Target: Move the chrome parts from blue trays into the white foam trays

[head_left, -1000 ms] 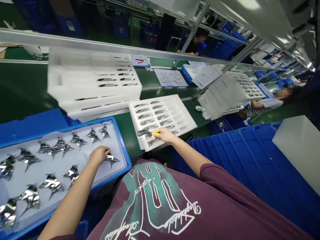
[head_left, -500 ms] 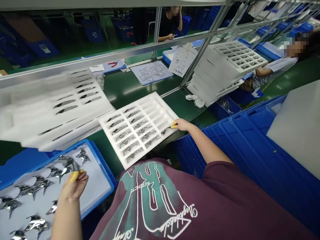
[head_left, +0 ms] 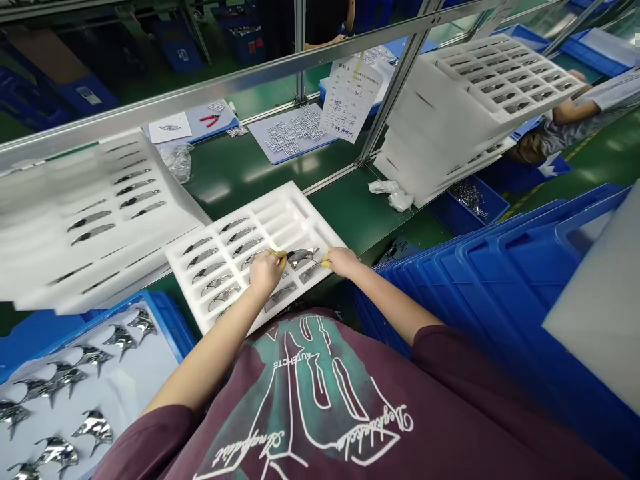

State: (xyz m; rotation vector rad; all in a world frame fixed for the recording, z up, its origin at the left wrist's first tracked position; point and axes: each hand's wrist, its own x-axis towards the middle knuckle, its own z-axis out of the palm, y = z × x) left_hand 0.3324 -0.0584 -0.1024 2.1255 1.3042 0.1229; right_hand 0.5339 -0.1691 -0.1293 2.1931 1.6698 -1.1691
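A white foam tray with rows of slots lies tilted before me, and shiny curved chrome parts fill many of them. Over its lower right area, my left hand pinches one end of a winged chrome metal part. Yellow covers show on the fingertips of both hands. My right hand is closed at the other end of that part, with fingertips touching or very near it. Below it, another chrome part sits in a slot. Several slots in the third column hold nothing.
On the left, a blue bin lined with white sheet holds several loose chrome parts. Stacked foam trays stand behind it, and another stack stands far right. Blue crates fill my right side. Red-handled pliers lie at the back.
My left hand has come from the blue bin to the foam tray, bringing a chrome part. My right hand has shifted slightly left, and the view has turned a little.
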